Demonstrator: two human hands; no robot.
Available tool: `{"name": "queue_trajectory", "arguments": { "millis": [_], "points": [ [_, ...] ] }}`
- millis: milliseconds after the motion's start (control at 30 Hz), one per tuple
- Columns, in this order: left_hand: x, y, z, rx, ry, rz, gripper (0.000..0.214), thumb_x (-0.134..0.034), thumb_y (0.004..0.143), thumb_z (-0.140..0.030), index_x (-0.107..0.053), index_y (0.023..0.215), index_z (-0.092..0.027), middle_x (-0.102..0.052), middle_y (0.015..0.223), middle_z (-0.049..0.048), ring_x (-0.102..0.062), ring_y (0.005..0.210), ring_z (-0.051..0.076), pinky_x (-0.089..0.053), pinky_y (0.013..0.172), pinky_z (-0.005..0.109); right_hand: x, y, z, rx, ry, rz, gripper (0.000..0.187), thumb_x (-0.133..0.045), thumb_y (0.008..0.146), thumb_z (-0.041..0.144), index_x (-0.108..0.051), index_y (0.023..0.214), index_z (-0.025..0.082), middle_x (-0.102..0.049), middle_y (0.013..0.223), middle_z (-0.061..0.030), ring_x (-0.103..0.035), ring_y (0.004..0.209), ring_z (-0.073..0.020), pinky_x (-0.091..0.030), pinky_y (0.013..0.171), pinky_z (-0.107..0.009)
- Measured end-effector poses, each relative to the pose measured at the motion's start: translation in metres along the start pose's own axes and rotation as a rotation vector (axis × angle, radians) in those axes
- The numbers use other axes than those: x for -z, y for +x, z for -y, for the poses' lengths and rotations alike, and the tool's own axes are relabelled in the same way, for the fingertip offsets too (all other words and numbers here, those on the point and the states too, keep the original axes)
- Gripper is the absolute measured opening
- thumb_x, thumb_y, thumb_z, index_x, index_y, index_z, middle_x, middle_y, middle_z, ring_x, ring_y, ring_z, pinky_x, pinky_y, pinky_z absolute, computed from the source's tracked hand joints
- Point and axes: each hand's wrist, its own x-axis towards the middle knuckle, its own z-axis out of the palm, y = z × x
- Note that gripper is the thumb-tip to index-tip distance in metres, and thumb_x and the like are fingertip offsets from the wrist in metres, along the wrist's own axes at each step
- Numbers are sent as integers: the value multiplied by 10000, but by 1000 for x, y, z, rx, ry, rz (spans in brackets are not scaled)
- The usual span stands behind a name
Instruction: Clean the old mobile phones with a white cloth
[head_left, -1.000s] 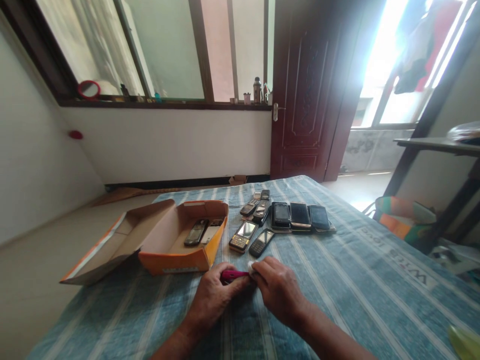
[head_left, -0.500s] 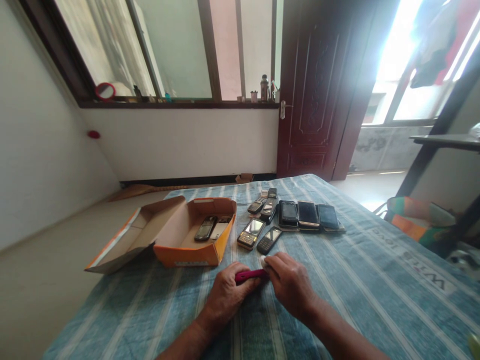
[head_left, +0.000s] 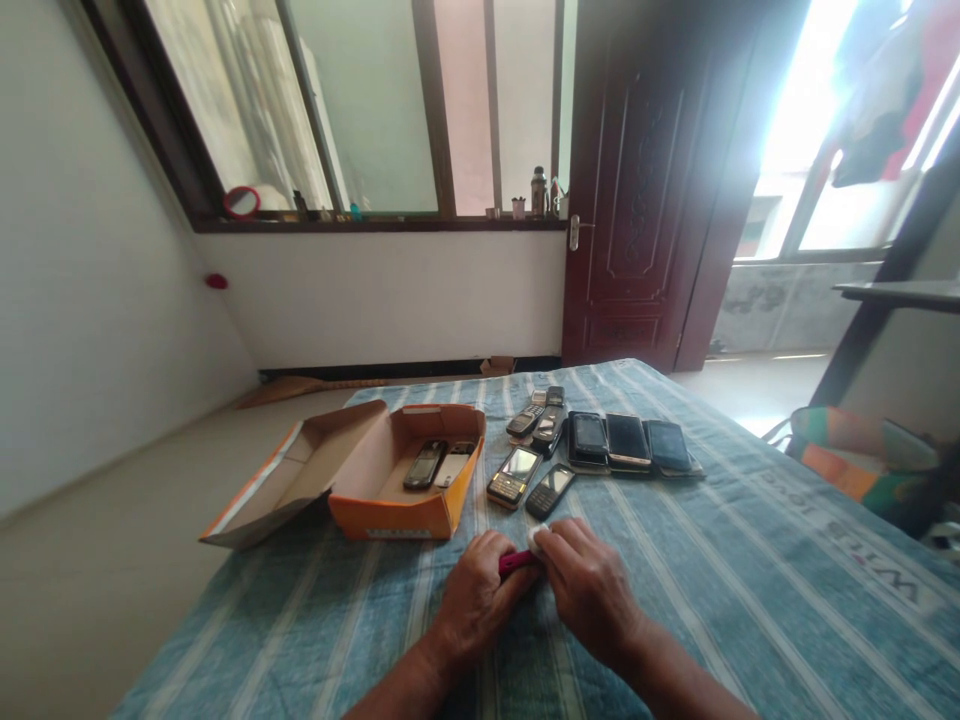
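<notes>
A slim magenta phone point(head_left: 516, 562), seen nearly edge-on, is gripped in my left hand point(head_left: 480, 590), thumb along the near side. My right hand point(head_left: 589, 580) pinches a small white wad point(head_left: 537, 538), perhaps tissue, against the phone's right end; the fingers cover much of that end. Just beyond my hands lie a gold-and-black keypad phone point(head_left: 514, 476) and a dark keypad phone point(head_left: 550, 490). To the left stands an open orange cardboard box point(head_left: 397, 515) with a dark phone point(head_left: 425, 465) and a pale phone point(head_left: 454, 466) inside.
Behind the near phones is a cluster of small keypad phones point(head_left: 550, 425). Several touchscreen phones point(head_left: 628, 440) lie in a row to its right. All rest on a blue striped cloth point(head_left: 697, 590) covering the table. A dark red door point(head_left: 637, 200) stands beyond.
The view has shifted slightly, so everything appears a little lower and to the right. Both hands keep hold of the magenta phone and the white wad, with the wad now showing more above the fingers.
</notes>
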Motion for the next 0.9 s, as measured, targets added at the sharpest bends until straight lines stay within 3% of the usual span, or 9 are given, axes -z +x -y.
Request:
{"name": "queue_trajectory", "arguments": {
  "millis": [300,567,733,900],
  "points": [
    [5,-5,-6,-35,2,9,191,-511,885,-340,-596,836,-176,-602,864,64,-566,855,228,-446,788,346,-4,-3,-17,-88,102,18,220,-427,972,178,-606,845,198,-585,765,-25,-541,721,-151,-400,675,-240],
    [11,-7,-5,-85,41,8,129,-546,852,-283,-597,794,-179,-598,813,50,-567,805,210,-448,733,319,5,2,-27,-118,-10,-75,226,-441,962,163,-583,788,192,-553,709,-20,-513,670,-160,-374,637,-259],
    [8,-7,-3,-99,40,6,134,-551,837,-279,-574,748,-181,-593,781,38,-562,771,197,-444,696,303,14,8,-9,-6,-5,-121,214,-405,955,104,-581,861,184,-566,782,-45,-517,743,-177,-391,676,-275],
    [3,-7,3,-161,-26,-58,216,-522,858,-338,-515,695,-198,-588,755,22,-554,748,183,-447,682,291,5,2,20,127,87,20,233,-366,962,114,-584,930,190,-562,846,-51,-516,781,-181,-428,721,-286]
  ]
}}
